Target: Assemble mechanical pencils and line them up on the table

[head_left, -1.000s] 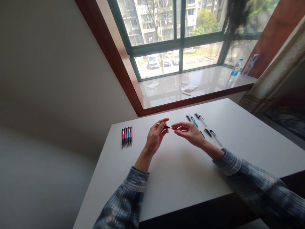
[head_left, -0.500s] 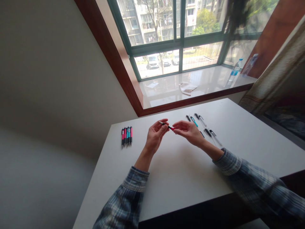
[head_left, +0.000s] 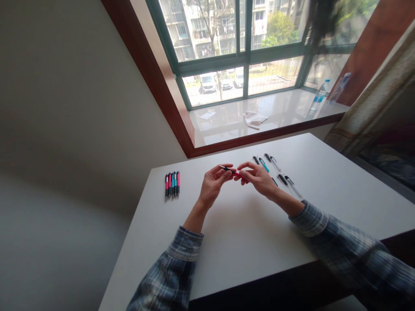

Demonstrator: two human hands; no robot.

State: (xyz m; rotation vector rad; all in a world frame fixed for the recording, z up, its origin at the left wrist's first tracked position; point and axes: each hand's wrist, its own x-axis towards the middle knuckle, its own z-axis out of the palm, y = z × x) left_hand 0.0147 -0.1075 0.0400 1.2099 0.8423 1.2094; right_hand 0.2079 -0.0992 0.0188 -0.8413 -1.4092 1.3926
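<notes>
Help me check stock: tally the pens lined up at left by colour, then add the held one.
Slim pink pens with black grips: 3
Slim teal pens with black grips: 2
Held pink-and-black pen: 1
Total: 6

The pen [head_left: 237, 175] is partly covered by the left hand [head_left: 211, 185] and right hand [head_left: 262, 180]; the left sleeve [head_left: 170, 265] is cut off below, the curtain [head_left: 366, 106] at right.

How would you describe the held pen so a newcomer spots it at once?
Find the white table below the window. Over it, the left hand and right hand hold a slanting pink-and-black pen. It alone is held; the pen row to its left lies flat.
</notes>
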